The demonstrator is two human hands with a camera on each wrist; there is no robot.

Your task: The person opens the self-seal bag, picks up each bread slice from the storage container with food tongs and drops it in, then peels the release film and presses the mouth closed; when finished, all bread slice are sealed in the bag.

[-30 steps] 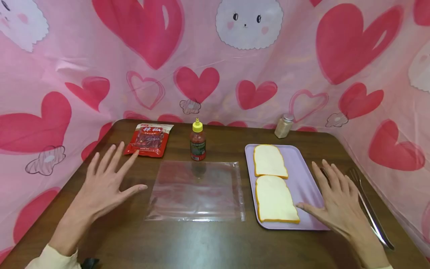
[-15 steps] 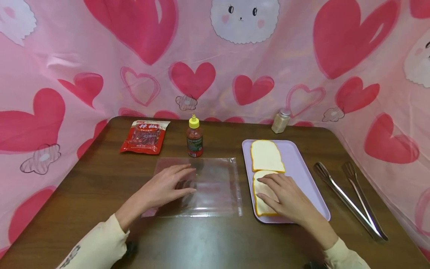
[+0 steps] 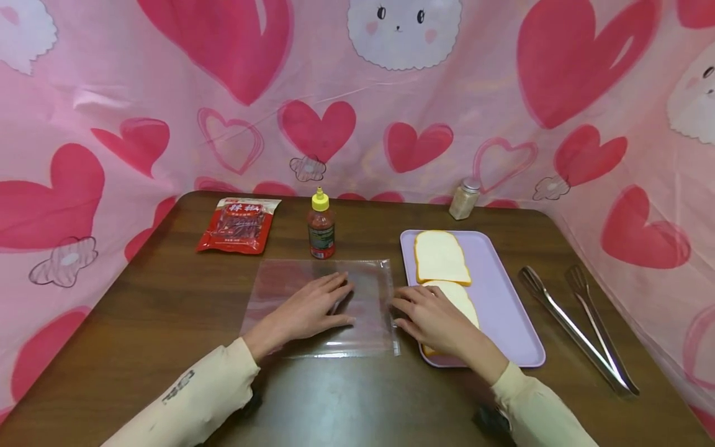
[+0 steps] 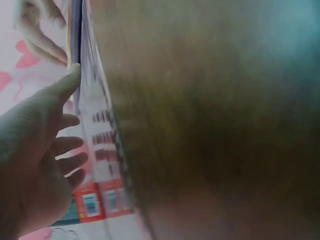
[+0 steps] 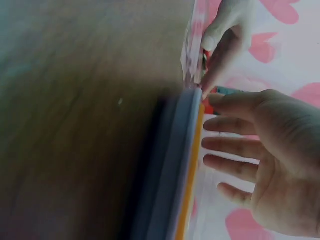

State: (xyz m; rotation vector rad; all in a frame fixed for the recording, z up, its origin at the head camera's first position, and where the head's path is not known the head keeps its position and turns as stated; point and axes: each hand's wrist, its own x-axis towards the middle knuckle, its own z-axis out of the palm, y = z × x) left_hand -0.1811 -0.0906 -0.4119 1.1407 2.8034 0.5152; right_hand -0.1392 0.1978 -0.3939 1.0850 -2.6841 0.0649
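my left hand (image 3: 307, 313) is over the clear plastic bag (image 3: 367, 313), which lies flat on the brown table (image 3: 139, 335) in front of the yellow-capped sauce bottle (image 3: 321, 234). my right hand (image 3: 436, 316) is above the nearer bread slice (image 3: 457, 297) on the lilac tray (image 3: 499, 310), near the bag's right edge. both are relaxed, grasping nothing; whether they touch plastic i cannot tell.

The left grip (image 3: 310, 308) and right grip (image 3: 434, 316) angle inward, fingers loosely extended.
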